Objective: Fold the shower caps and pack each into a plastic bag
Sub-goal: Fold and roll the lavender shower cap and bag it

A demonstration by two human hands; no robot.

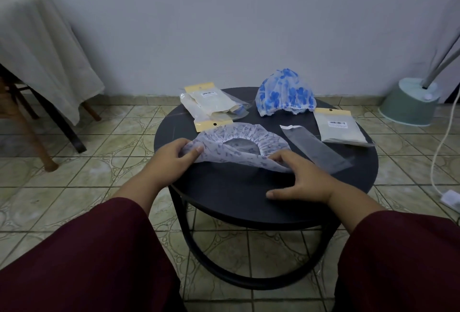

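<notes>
A pale lilac patterned shower cap [239, 145] lies flattened on the round black table [224, 187], its elastic opening facing up. My left hand [171, 159] pinches the cap's left edge between thumb and fingers. My right hand [298, 177] rests with spread fingers on the cap's near right edge, thumb stretched out on the table. A blue flowered shower cap [285, 95] stands puffed up at the table's back. An empty clear plastic bag [313, 148] lies just right of the lilac cap.
Packed bags with yellow header cards lie at the back left [211, 102] and at the right [339, 127]. A cloth-covered table [37, 45] stands at left, and a pale green lamp base [410, 102] with a white cable at right. The floor is tiled.
</notes>
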